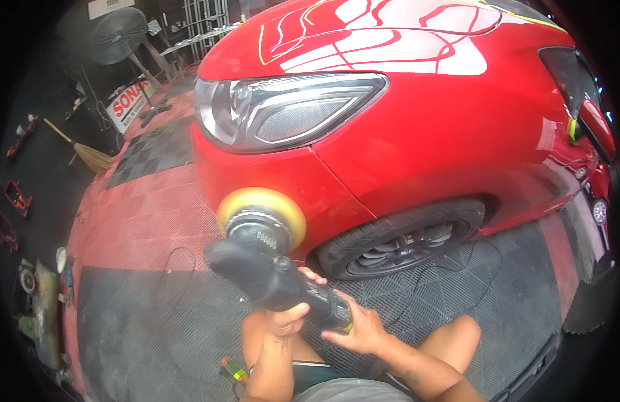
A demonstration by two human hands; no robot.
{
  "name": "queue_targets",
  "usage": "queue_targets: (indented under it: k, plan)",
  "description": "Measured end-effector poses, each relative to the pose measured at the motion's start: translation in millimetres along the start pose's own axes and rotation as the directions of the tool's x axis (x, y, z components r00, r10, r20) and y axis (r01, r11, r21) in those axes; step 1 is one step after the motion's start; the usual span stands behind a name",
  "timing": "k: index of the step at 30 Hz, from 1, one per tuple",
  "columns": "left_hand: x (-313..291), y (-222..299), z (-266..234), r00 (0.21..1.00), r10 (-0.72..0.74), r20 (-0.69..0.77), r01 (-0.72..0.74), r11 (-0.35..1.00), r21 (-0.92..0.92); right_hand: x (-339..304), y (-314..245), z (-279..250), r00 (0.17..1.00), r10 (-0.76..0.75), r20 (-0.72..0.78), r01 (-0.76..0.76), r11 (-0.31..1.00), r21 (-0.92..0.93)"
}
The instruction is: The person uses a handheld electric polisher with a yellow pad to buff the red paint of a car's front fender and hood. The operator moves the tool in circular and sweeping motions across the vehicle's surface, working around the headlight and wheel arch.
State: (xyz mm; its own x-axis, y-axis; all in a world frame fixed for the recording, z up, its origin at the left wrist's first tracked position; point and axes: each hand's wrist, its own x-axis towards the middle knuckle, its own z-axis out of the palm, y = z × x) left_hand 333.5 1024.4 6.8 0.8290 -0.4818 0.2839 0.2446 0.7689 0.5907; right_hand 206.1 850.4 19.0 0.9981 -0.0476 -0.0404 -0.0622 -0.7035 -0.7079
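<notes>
Both my hands hold a black car polisher (262, 271) with a round yellow foam pad (295, 209). My left hand (287, 320) is wrapped round the body near the head, and my right hand (363, 328) grips the rear end of the handle. The pad's face lies against or very close to the red front bumper (323, 184), below the headlight (290, 114); whether it presses there I cannot tell. To the right of the pad is the front wheel (404, 251) in its arch.
A thin cable (417, 285) trails over the tiled floor (189, 321). By my left knee lies a small orange and yellow-green object (235, 370). Farther left are a broom (89, 155), a large fan (119, 35) and a white and red sign (128, 106).
</notes>
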Motion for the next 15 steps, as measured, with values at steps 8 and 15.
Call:
queue_targets:
  k: [8,15]
  plan:
    - [-40.4,38.8,31.1,0.941,0.278,-0.192,-0.238,0.949,0.206,26.2,-0.5,3.8,0.937,-0.298,0.181,0.258,0.942,0.213]
    - [-68.9,41.2,59.2,0.897,0.362,-0.253,-0.257,0.894,0.366,23.9,7.1,-0.6,0.841,-0.493,0.223,0.397,0.842,0.365]
